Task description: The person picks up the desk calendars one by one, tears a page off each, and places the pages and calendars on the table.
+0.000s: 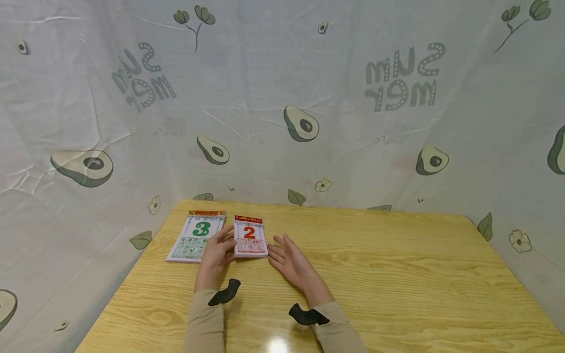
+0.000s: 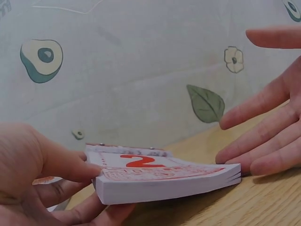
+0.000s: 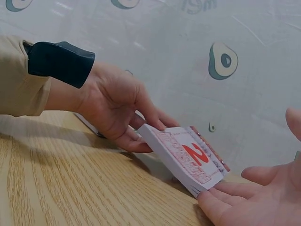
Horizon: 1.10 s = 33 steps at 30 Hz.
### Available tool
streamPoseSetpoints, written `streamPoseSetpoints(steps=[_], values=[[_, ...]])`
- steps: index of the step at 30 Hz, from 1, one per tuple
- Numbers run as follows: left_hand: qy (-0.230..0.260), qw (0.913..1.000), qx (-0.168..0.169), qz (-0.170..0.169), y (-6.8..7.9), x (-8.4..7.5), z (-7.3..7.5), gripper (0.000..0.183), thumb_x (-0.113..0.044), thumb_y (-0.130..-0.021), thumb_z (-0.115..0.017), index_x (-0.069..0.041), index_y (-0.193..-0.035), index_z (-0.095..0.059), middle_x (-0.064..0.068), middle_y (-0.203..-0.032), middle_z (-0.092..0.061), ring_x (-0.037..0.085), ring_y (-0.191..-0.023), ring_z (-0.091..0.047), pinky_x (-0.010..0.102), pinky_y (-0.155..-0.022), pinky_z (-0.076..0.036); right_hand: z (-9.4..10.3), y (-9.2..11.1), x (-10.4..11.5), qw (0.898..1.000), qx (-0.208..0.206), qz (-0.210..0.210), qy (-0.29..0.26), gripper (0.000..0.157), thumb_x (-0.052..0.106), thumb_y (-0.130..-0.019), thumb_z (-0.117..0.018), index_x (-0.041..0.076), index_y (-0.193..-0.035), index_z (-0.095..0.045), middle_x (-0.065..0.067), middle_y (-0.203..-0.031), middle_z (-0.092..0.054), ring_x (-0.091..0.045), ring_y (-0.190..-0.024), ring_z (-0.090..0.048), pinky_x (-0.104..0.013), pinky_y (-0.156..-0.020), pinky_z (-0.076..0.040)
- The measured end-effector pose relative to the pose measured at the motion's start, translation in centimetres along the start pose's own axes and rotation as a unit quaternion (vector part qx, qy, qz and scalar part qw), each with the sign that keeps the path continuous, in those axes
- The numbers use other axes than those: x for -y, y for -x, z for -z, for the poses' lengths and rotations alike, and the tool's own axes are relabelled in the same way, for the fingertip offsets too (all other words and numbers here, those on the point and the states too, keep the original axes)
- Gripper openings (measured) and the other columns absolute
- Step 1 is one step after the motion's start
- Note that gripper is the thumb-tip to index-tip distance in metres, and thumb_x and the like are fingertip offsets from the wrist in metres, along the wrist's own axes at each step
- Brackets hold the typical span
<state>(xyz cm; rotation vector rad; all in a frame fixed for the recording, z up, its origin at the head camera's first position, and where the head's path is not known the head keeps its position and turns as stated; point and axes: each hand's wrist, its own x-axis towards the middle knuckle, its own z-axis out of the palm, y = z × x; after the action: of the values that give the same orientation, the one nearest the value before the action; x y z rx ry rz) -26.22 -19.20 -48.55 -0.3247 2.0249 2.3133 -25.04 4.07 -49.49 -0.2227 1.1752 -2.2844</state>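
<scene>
A small tear-off calendar [image 1: 250, 238] with a red 2 and a red header strip is tilted, its left side raised above the table. My left hand [image 1: 217, 250] pinches that side, thumb on top and fingers underneath, as the left wrist view shows. At the opposite edge my right hand [image 1: 291, 262] has its fingers extended, the fingertips right at the corner of the pad [image 3: 188, 162]. A larger tear-off calendar [image 1: 190, 240] with a green 3 lies flat to the left, partly hidden behind my left hand.
Both calendars are near the far left part of the wooden table [image 1: 397, 279]. A pale curtain [image 1: 265, 88] printed with avocados and leaves hangs along the table's back and sides. Black bands [image 1: 225, 292] circle both sleeves near the wrists.
</scene>
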Motion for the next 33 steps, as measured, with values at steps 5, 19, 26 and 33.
streamPoseSetpoints(steps=[5,19,26,33], values=[[0.017,0.9999,-0.001,0.001,-0.2,0.2,-0.1,0.055,0.003,-0.095,-0.053,-0.015,-0.146,-0.044,0.016,-0.142,-0.047,0.015,-0.094,-0.063,0.028,-0.069,-0.055,0.1,0.2,0.0,1.000,-0.011,0.004,0.003,0.073,0.048,-0.105,-0.030,0.003,-0.156,-0.004,-0.029,-0.160,-0.005,-0.039,-0.150,-0.006,-0.047,-0.122,-0.011],[0.065,0.9976,0.021,-0.006,-0.3,0.1,-1.0,0.056,0.007,-0.093,-0.054,-0.014,-0.145,-0.046,0.015,-0.141,-0.048,0.012,-0.085,-0.067,0.027,-0.069,-0.055,0.0,1.1,1.0,0.997,-0.057,0.045,0.021,0.070,0.041,-0.106,-0.034,-0.004,-0.154,-0.011,-0.032,-0.158,-0.013,-0.042,-0.148,-0.016,-0.050,-0.121,-0.017],[0.072,0.9969,0.030,-0.010,-0.3,-0.4,-2.2,0.056,0.007,-0.092,-0.056,-0.014,-0.143,-0.049,0.015,-0.140,-0.049,0.012,-0.084,-0.067,0.026,-0.069,-0.055,-0.2,1.5,1.6,0.990,-0.119,0.064,0.034,0.063,0.036,-0.106,-0.037,-0.007,-0.150,-0.024,-0.031,-0.154,-0.026,-0.040,-0.143,-0.030,-0.048,-0.117,-0.028],[0.071,0.9963,0.045,-0.012,-0.3,-0.1,-3.4,0.055,0.007,-0.092,-0.055,-0.013,-0.142,-0.050,0.014,-0.137,-0.050,0.013,-0.085,-0.066,0.026,-0.069,-0.054,0.0,2.2,2.2,0.983,-0.162,0.065,0.049,0.058,0.031,-0.105,-0.040,-0.008,-0.147,-0.031,-0.030,-0.152,-0.032,-0.037,-0.139,-0.037,-0.039,-0.107,-0.039]])
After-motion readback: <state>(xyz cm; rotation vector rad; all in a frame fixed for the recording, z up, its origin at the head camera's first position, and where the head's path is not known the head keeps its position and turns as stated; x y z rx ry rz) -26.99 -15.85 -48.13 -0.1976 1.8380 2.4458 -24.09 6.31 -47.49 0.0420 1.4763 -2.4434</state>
